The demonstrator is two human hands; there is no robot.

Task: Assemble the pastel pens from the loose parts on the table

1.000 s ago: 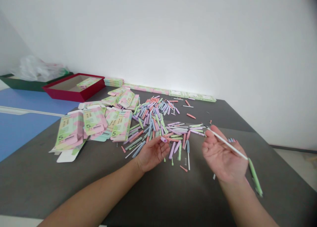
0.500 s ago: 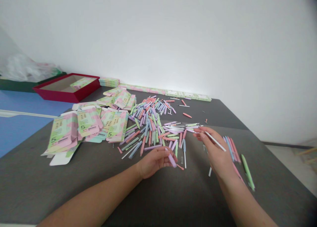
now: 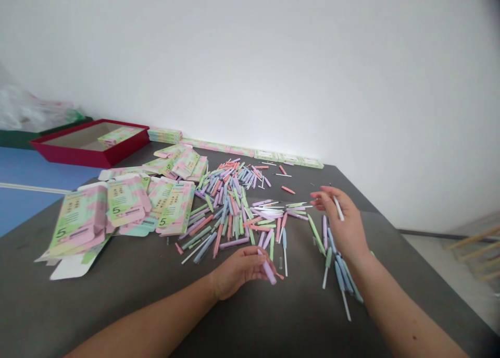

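My left hand (image 3: 242,271) is closed around a light purple pen barrel (image 3: 267,268), low over the table in front of the pen pile. Farther right, my right hand (image 3: 340,217) pinches a thin white pen refill (image 3: 338,208), its fingertips pointing left. Below that hand lie loose pens: a green one (image 3: 316,235), a purple one (image 3: 324,232) and several blue ones (image 3: 340,276), some with white rods sticking out. The big heap of pastel pens and parts (image 3: 230,201) spreads beyond both hands. By the left fingers a small coral part shows, partly hidden.
Printed cardboard packs (image 3: 128,201) marked 5 lie in overlapping stacks on the left. Behind them stand a red open box (image 3: 88,157) and a clear plastic bag (image 3: 31,113). A row of packs (image 3: 242,151) runs along the white wall. The dark table (image 3: 297,321) ends at the right.
My right hand has moved to the right with the white refill, uncovering pens on the table below it. My left hand keeps the purple barrel. The whole view has shifted slightly.
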